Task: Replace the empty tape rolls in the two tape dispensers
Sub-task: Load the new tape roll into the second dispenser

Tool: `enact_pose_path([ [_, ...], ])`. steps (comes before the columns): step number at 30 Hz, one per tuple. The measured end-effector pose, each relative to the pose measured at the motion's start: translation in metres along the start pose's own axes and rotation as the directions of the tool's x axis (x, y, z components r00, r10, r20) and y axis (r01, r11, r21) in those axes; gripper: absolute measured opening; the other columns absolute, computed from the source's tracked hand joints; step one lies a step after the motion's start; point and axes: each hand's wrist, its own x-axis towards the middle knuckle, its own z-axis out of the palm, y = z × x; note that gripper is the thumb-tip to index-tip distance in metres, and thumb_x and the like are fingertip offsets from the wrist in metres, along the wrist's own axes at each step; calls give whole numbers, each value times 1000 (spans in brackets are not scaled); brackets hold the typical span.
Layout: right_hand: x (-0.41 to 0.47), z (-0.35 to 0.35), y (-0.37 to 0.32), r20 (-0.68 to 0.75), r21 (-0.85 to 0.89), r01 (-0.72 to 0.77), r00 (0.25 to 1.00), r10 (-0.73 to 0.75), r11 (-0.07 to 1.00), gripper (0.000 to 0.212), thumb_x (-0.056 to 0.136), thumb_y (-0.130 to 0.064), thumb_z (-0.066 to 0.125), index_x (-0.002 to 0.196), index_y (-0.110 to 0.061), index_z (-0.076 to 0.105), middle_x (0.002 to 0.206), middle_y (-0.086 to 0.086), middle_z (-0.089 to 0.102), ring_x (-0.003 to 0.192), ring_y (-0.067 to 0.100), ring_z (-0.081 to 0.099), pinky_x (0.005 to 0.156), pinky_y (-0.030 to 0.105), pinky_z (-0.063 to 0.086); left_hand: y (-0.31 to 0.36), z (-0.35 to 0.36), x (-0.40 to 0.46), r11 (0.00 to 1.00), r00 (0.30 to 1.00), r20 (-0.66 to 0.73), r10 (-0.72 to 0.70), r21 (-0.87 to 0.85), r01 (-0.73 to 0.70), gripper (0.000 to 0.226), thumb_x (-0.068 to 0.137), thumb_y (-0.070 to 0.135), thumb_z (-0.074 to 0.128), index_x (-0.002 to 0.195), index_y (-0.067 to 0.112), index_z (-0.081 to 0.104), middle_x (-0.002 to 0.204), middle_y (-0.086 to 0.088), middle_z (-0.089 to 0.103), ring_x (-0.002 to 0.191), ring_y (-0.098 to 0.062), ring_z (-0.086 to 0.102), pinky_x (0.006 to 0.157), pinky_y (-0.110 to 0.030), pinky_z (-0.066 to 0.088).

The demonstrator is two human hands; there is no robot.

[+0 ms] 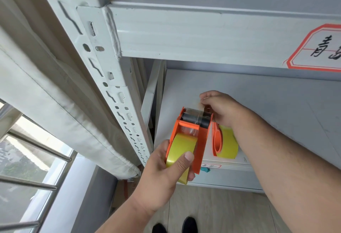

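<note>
An orange tape dispenser with a yellow tape roll inside is held by my left hand, thumb pressed on the roll. Its black roller and toothed blade point away from me. My right hand pinches the clear tape end at the blade, just above the roller. A second orange dispenser with its own yellow roll lies on the grey shelf, partly hidden behind my right wrist.
A white metal shelf beam with a red-bordered label runs overhead. A slotted upright post stands at the left, with a curtain and window bars beyond. My shoes show on the wood floor below.
</note>
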Motion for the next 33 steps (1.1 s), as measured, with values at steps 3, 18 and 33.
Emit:
enact_pose_path([
  [3, -3, -2, 19, 71, 169, -141, 989, 130, 975, 22, 95, 0, 53, 97, -15, 70, 82, 12, 73, 71, 26, 68, 73, 34, 47, 11, 3, 2, 999, 999, 12, 43, -26, -43, 38, 86, 34, 74, 100, 1, 62, 63, -12, 67, 55, -20, 62, 58, -28, 53],
  [18, -21, -3, 29, 172, 658, -157, 984, 55, 737, 21, 102, -4, 49, 98, -10, 68, 52, 2, 64, 37, 10, 58, 39, 18, 50, 36, -9, 20, 1000, 1000, 7, 18, -24, -17, 50, 85, 39, 74, 99, -7, 61, 57, -15, 65, 51, -23, 60, 58, -30, 54],
  [33, 12, -22, -22, -112, 291, 48, 994, -16, 955, 23, 100, -6, 55, 92, -18, 72, 58, 1, 62, 42, 10, 53, 42, 16, 44, 22, 11, -15, 999, 997, 68, -34, 24, 33, 56, 85, 39, 72, 110, -9, 57, 69, -9, 72, 60, -22, 65, 59, -28, 54],
])
